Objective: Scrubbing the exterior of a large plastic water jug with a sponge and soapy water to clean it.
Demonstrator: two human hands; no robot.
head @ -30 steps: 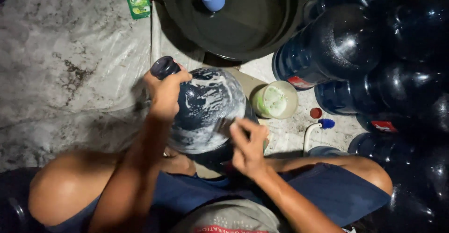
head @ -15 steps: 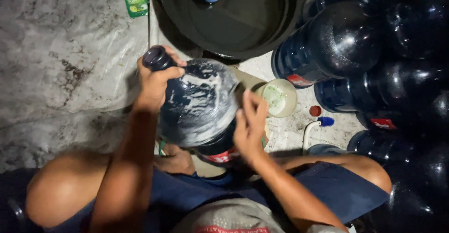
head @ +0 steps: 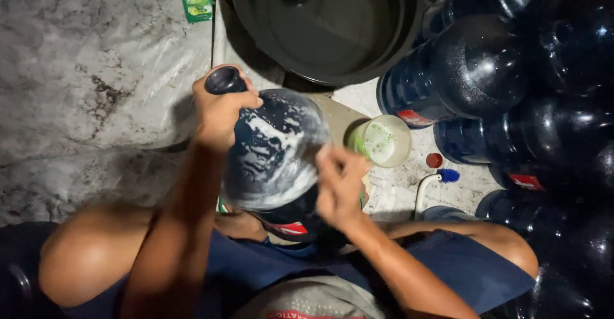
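Left hand [head: 220, 111] fingers grip the tilted soapy bottle [head: 272, 152], neck up-left; right hand [head: 342, 184] fingers press its side.

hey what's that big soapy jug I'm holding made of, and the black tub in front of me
The jug looks like dark blue translucent plastic: glossy highlights under white suds. The left hand grips its neck. The tub seems smooth black plastic, with a dull sheen along its rounded wall, though rubber is possible.

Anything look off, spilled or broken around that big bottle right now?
No visible damage. The big blue bottle is tilted and streaked with white suds, left hand at its neck, right hand on its side. A small red cap lies loose.
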